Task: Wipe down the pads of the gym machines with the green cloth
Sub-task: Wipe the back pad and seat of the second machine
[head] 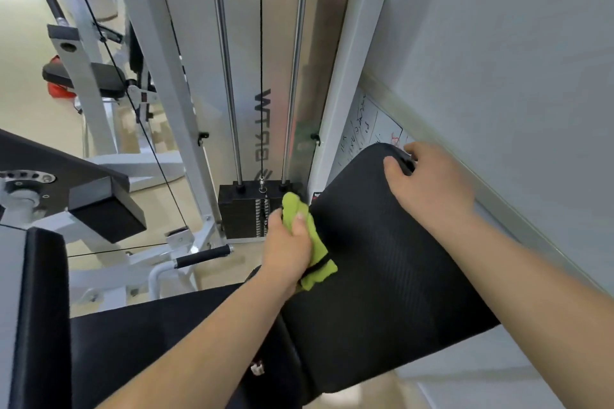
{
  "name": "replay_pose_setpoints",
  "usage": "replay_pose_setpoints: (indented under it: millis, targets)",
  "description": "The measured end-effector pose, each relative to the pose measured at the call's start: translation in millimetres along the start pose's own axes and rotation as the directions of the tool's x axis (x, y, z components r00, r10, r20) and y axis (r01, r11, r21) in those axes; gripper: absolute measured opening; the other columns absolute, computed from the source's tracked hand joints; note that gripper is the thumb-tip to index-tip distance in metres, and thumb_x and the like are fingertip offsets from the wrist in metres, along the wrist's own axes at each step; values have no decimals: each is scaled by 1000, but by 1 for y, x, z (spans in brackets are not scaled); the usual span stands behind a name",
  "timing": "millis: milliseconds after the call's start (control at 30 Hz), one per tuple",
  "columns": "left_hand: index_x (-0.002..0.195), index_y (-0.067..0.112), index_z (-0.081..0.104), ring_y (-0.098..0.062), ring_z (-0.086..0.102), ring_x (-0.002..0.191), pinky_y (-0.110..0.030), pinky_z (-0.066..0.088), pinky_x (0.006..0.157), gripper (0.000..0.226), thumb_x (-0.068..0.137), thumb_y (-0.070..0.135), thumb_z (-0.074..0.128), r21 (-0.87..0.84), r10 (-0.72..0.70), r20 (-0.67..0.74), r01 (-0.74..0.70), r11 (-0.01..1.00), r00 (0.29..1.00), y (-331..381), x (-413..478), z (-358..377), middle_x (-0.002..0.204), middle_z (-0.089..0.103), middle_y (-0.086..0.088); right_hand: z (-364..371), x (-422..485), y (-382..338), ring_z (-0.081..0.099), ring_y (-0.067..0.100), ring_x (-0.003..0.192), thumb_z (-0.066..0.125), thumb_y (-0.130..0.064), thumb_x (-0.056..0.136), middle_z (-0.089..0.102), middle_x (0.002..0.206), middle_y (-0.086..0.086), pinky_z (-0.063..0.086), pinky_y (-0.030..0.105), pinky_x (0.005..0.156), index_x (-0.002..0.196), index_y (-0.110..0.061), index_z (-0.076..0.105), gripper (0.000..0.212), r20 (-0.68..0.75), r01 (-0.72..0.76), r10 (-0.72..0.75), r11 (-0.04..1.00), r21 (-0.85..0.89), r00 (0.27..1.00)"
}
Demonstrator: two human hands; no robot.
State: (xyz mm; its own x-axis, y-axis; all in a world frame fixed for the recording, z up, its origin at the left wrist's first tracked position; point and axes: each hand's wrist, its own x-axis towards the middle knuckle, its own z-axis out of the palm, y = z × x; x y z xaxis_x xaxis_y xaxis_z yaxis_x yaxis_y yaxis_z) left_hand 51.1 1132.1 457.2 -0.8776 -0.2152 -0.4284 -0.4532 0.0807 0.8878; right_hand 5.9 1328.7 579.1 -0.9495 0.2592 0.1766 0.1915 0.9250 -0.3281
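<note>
The head view looks down on a long black pad (382, 259) that runs from the picture's centre out toward 5 o'clock, tilted and close beside the grey wall (515, 60) at 2 o'clock. The left hand (287, 249), just below centre at 6 o'clock, has its grip clamped on the green cloth (317, 252): thumb and fingers bunch it into a wad, and the wad lies against the pad's left edge, where a side seam would likely collect sweat. Bunching it probably gives a firmer rubbing face than a loose sheet would. The right hand (432, 183), at 3 o'clock, curls its fingers over the pad's far top corner, its grip closed on the rim; this looks like a brace, keeping the pad from swinging while the other hand pushes. The weight stack (246, 212) sits near 7 o'clock, just beside the cloth, with its cable (260, 60) rising toward 12. Another machine's dark pad (99, 76) waits at 10 o'clock, apparently not yet reached.
</note>
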Motion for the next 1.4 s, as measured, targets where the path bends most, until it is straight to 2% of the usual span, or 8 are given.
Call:
replay_pose_setpoints:
  millis: [133,267,400,600,733,967,1267,1400]
  targets:
    - [150,26,39,-16,56,122,-37,43,107,51,103,43,49,52,491,103,-497,866,865,85,42,16,136,58,2,14,13,-17,61,30,100,46,-49,97,64,101,3,51,39,74,100,-19,71,39,-71,68,-73,995,-75,995]
    - [132,41,57,-15,56,124,-41,44,108,38,98,48,42,101,599,380,-675,731,705,115,87,68,128,63,7,22,13,-20,59,28,102,47,-48,100,65,103,3,45,40,79,106,-18,70,39,-162,54,-93,972,-230,982]
    - [88,15,60,-16,56,84,-35,45,80,32,100,39,42,19,344,416,-386,922,842,94,118,61,86,62,5,29,16,-20,58,28,99,51,-57,98,66,102,1,43,38,75,108,-19,71,44,-198,44,-99,963,-266,975]
    - [88,15,71,-24,67,91,-33,51,82,36,96,40,47,307,-82,409,-53,950,909,-4,152,-1,91,72,-2,31,16,-25,54,26,100,44,-60,99,62,105,-1,45,38,76,118,-21,68,50,-166,17,-79,937,-348,983]
    - [79,17,60,-20,46,61,-30,37,55,24,95,33,51,199,35,458,-141,970,888,45,141,19,71,50,-6,34,18,-26,52,26,98,43,-62,98,61,104,-2,46,39,74,120,-23,69,52,-181,2,-76,927,-375,980]
    - [116,32,71,-10,71,96,-28,59,84,21,99,34,58,-172,424,566,-402,900,707,151,105,64,105,75,8,37,15,-20,51,28,91,50,-59,95,59,96,1,37,36,68,108,-21,70,45,-226,25,-122,920,-391,967]
    - [113,22,76,-25,69,104,-36,56,95,25,98,35,60,366,-196,395,42,930,898,-40,173,-15,113,75,-7,38,16,-23,51,29,103,46,-73,92,57,116,2,41,38,75,137,-23,61,69,-174,-1,-91,885,-466,981]
    - [110,18,69,-23,63,92,-29,52,80,23,100,33,54,484,-194,299,26,875,934,-58,172,-19,103,69,-5,39,16,-23,50,29,105,44,-74,92,56,117,1,42,38,75,137,-25,60,68,-170,-9,-78,888,-460,982]
